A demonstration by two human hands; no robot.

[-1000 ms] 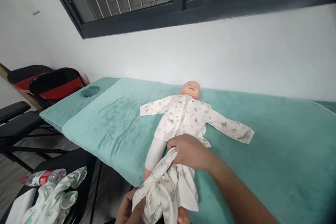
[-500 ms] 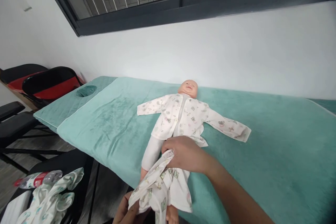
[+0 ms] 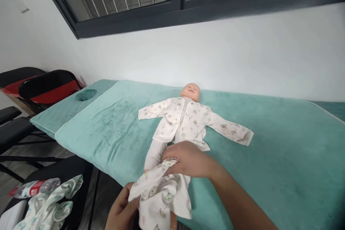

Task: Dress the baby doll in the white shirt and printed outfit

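Note:
A baby doll [image 3: 191, 92] lies on its back, its head toward the wall, in a white printed jacket [image 3: 194, 119] with the sleeves spread out. White leggings cover its bent-looking leg [image 3: 155, 155] on the left side. Bunched around the lower legs are white printed baby pants [image 3: 161, 196]. My left hand [image 3: 122, 206] pinches their left edge, near the doll's foot end. With curled fingers, my right hand [image 3: 190, 160] grips the upper edge of the pants over the other leg. Much of that leg is hidden by cloth and my hand.
The doll rests on a green padded massage bed [image 3: 102, 129] with a face hole [image 3: 86, 95]. At lower left, a black chair holds a plastic bottle [image 3: 36, 188] and a crumpled printed cloth [image 3: 51, 205]. Red-and-black chairs [image 3: 54, 88] stand beyond the bed's left end.
My left hand has moved left and slightly up, pulling the pants' edge wider. The pants now spread over the doll's left-side foot. My right hand stays near the hip.

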